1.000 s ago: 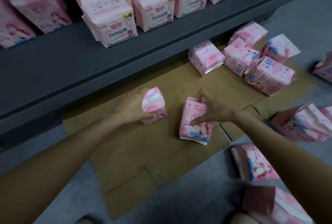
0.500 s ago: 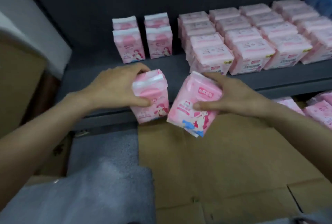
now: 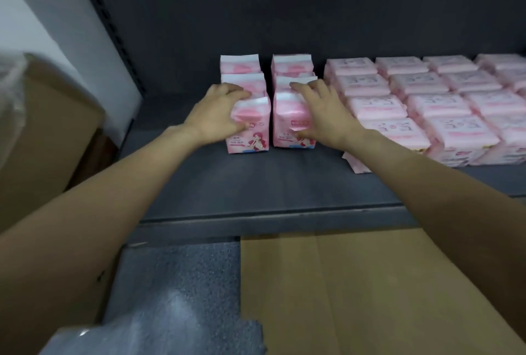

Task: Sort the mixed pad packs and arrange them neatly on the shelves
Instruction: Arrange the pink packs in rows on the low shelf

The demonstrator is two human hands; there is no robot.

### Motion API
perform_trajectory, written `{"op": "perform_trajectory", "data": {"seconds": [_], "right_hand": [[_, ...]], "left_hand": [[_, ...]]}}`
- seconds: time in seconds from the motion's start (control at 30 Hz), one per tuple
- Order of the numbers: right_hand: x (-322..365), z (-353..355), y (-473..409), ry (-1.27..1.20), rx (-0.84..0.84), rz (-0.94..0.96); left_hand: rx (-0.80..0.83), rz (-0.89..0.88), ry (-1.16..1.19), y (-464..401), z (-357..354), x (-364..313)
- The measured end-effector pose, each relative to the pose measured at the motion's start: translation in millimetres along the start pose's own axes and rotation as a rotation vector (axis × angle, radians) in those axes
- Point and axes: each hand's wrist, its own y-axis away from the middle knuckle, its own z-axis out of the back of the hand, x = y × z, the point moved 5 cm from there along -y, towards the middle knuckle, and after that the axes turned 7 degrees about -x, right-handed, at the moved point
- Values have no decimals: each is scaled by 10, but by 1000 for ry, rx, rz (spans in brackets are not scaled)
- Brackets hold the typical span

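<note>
Two pink pad packs are standing upright side by side on the dark shelf point(image 3: 256, 184). The left hand point(image 3: 216, 115) is gripping the left front pack point(image 3: 250, 132), and the right hand point(image 3: 321, 115) is gripping the right front pack point(image 3: 287, 127). Rows of paler packs point(image 3: 427, 104) are sitting to the right of them on that shelf.

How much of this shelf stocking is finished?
Done: rows of pale pink flat packs fill the dark grey shelf. In hand: the left hand and right hand each grip a front upright pink cartoon pack. Left: a loose pink pack lies askew.
</note>
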Motion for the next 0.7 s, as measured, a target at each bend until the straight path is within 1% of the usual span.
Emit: {"op": "perform_trajectory", "data": {"seconds": [0.07, 0.13, 0.27, 0.43, 0.47, 0.53, 0.6, 0.7], "right_hand": [[5, -106, 7, 117, -5, 69], [-7, -146, 18, 225, -38, 67], [3, -180, 8, 344, -77, 46], [24, -161, 14, 399, -38, 12], [36, -128, 46, 392, -29, 23], [53, -6, 174, 359, -23, 37], [29, 131, 407, 310, -23, 50], [-90, 364, 1004, 240, -40, 100]], "left_hand": [[40, -38, -134, 84, -50, -9], [38, -54, -221, 144, -66, -25], [-56, -38, -237, 176, -88, -44], [-92, -57, -331, 227, -106, -164], [-116, -70, -326, 263, -84, -243], [-215, -149, -276, 381, -21, -486], [-320, -269, -170, 540, 21, -811], [-378, -470, 36, 789, -26, -1352]]}}
